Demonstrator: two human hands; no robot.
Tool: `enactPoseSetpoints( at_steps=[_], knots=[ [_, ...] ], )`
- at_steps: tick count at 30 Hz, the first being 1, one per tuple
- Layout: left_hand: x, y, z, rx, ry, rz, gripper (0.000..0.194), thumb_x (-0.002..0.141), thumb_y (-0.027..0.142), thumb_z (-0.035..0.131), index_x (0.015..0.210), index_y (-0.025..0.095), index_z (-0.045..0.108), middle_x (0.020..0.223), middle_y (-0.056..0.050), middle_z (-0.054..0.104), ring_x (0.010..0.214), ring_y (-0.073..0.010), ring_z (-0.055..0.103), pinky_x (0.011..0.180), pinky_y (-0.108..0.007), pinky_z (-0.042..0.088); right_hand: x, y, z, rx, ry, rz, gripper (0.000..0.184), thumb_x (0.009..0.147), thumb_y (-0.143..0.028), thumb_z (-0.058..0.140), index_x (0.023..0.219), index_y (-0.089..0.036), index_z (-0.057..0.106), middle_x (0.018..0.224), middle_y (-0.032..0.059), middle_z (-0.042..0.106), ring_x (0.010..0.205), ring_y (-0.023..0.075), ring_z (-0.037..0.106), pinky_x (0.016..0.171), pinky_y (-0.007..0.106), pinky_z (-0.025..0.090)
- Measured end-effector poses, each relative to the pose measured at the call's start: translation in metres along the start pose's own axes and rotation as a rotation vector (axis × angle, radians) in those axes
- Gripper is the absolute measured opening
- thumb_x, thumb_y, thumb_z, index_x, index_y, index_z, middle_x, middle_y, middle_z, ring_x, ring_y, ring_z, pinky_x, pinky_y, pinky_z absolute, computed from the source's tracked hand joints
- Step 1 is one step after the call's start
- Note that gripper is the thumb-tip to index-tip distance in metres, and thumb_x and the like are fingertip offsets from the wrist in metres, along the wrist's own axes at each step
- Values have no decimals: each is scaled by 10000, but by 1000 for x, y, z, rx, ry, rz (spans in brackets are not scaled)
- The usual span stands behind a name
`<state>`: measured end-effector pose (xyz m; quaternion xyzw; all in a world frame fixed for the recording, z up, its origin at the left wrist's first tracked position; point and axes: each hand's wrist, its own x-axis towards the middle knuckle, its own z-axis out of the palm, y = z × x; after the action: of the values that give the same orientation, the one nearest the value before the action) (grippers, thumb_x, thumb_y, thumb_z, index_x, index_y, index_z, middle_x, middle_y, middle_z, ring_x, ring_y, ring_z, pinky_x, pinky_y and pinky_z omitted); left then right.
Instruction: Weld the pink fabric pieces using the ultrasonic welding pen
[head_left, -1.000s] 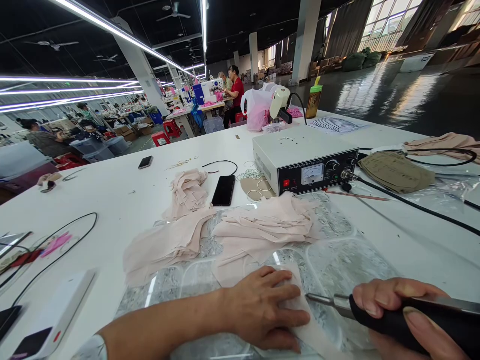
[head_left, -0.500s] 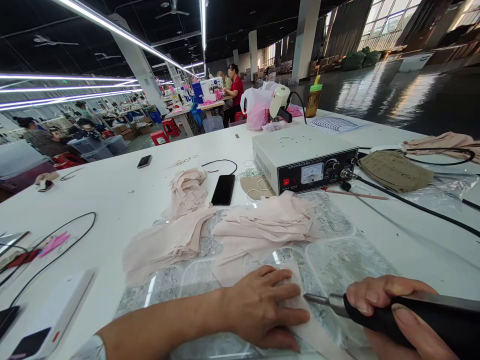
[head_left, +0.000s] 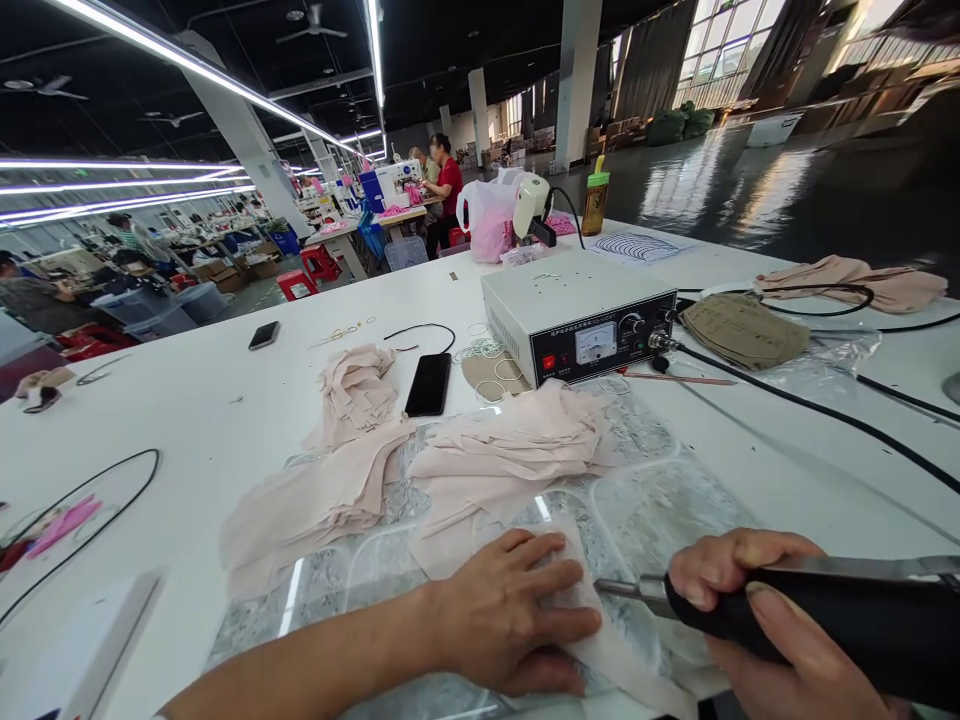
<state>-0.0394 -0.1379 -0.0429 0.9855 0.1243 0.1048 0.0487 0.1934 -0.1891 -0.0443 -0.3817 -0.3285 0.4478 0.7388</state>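
We press our left hand (head_left: 517, 610) flat, fingers spread, on a pale pink fabric piece (head_left: 600, 640) lying on the marbled mat (head_left: 660, 500) at six o'clock on the tabletop (head_left: 225, 400). Our right hand (head_left: 757, 620) has its grip wrapped tight around a black handheld tool (head_left: 825, 620), whose metal tip (head_left: 622, 588) lies just at the fabric's edge by our left fingertips. We judge the work only partly done: two stacks of like pieces (head_left: 510, 450) wait at twelve o'clock, another heap (head_left: 315, 500) at ten. The piece looks thin, soft and smooth. A cable (head_left: 787, 400) runs to the grey control box (head_left: 577, 315) at one o'clock.
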Motion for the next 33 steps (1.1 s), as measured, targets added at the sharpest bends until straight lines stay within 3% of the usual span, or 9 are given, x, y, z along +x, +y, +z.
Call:
enactPoseSetpoints(
  at_steps=[8,13,20,33],
  knots=[
    [4,-3,-7,14,-73,13,470,942,620,525,1227,256,615,1276,-86,592,1268,-295,504,997,-383,428,-32,15,-31,112,85,-43,167,825,-407,638,829,-274,537,675,-15,377,536,156,399,490,334,455],
    [4,-3,-8,77,-71,50,450,959,585,516,1228,239,617,1371,-72,550,1256,-307,504,993,-396,427,-31,16,-29,93,21,31,98,891,-356,583,895,-274,529,748,-1,398,631,173,442,586,356,520],
    [4,-3,-7,102,-81,63,432,983,564,482,1228,235,618,1317,-57,596,1231,-306,529,1009,-399,403,-30,22,-29,105,-17,13,54,912,-286,539,957,-269,514,790,4,415,684,162,431,668,329,547],
    [3,-3,-5,63,-45,65,429,990,551,480,1220,222,630,1301,-50,609,1241,-310,516,1008,-399,404,-14,5,-2,-15,-82,-66,99,841,-263,637,844,-267,538,674,-16,505,582,141,494,560,286,549]
  ],
)
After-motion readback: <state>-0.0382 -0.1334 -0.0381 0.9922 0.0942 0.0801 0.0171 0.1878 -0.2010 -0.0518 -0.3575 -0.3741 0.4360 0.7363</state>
